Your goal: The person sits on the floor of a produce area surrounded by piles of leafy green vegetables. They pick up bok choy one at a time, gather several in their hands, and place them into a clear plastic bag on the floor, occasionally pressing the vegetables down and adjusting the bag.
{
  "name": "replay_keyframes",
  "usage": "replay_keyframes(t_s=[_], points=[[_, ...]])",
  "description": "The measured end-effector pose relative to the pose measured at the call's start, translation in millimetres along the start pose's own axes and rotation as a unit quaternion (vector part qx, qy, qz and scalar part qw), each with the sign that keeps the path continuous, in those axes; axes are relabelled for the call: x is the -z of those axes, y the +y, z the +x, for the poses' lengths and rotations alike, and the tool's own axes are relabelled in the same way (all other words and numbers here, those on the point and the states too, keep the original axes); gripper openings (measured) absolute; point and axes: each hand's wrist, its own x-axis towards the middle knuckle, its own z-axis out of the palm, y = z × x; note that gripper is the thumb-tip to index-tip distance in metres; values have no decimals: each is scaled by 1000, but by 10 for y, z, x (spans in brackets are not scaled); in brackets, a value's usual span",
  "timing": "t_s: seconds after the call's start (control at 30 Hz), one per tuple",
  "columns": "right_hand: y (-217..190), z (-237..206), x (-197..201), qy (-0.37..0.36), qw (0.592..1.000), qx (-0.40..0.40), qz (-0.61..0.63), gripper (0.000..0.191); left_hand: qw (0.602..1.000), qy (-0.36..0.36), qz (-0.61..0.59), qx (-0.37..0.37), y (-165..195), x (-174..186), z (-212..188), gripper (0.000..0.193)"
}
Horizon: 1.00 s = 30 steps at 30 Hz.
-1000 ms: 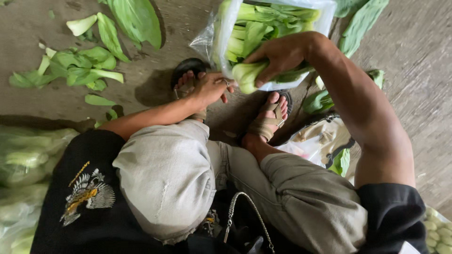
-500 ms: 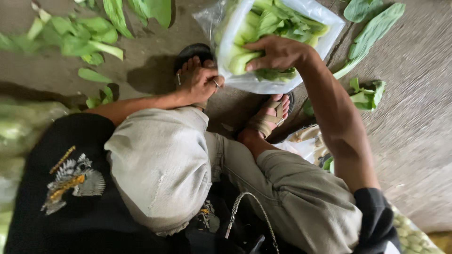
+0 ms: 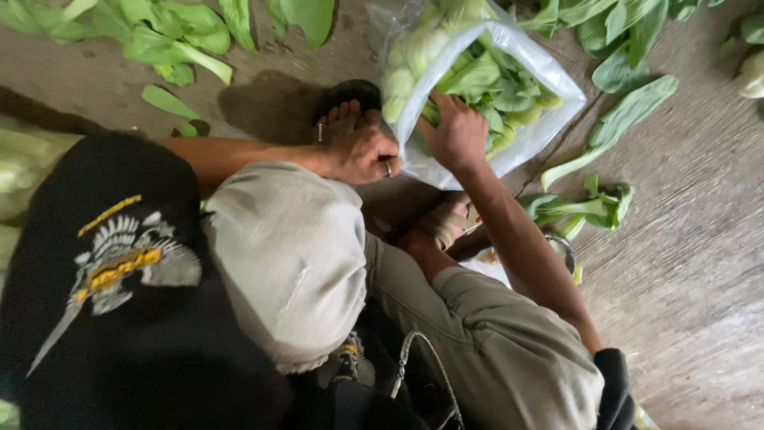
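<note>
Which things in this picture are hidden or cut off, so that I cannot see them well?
Head view:
- Right hand: fingertips are buried among the greens in the plastic bag; whether they grip any is unclear.
- Left hand: its palm faces away at the bag's edge, so its hold cannot be told.
- Bag top: cut by the upper edge.
- Right foot: partly behind the forearm.

Produce-sorting spot on the ground, likely a market or packing area, rough grey concrete floor, loose green leafy bok choy heads and trimmed leaves scattered about, clear plastic bag stuffed with greens, person squatting in sandals.
</note>
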Motion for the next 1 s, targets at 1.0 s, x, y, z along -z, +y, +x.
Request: replay_keyframes(t_s=[1.0], points=[[-188,22,607,61,993,91,-32,30,843,-190,-196,463,451,388,534,38]])
